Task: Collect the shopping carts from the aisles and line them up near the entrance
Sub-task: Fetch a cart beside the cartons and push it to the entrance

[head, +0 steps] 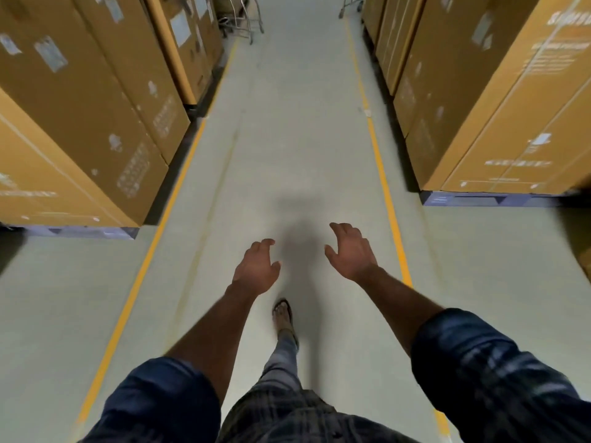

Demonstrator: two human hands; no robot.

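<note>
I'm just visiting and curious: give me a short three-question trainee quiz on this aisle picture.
1. True or false: the left hand is gripping a cart handle.
2. Where is the nearest shopping cart? A) far end, left side B) beside the feet C) between the hands
3. What colour are the floor lines edging the aisle?

Key
1. False: both it and the right hand are empty and open.
2. A, beside the cardboard boxes.
3. Yellow.

carts (246, 17) cut off, labels (51, 54) blurred
</note>
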